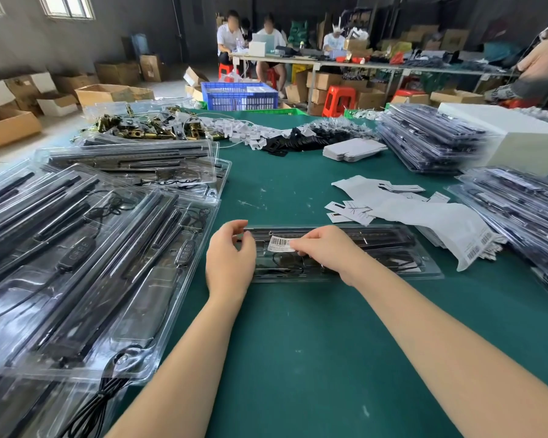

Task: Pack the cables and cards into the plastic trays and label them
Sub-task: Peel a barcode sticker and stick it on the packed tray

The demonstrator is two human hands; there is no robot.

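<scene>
The right hand (321, 248) is pinching one white barcode label (279, 244) at its right end, holding it flat against the top of a single clear plastic tray (377, 251) lying crosswise on the green table (298, 343). The left hand (230, 251) is hovering at the tray's left end, fingers curled with thumb and forefinger slightly apart, gripping nothing that shows. Both forearms are reaching forward, converging on the tray. One label backing sheet (424, 222) is lying just behind it, two stacks of closed trays (434, 137) to the right, open filled trays (92, 248) overlapping on the left.
</scene>
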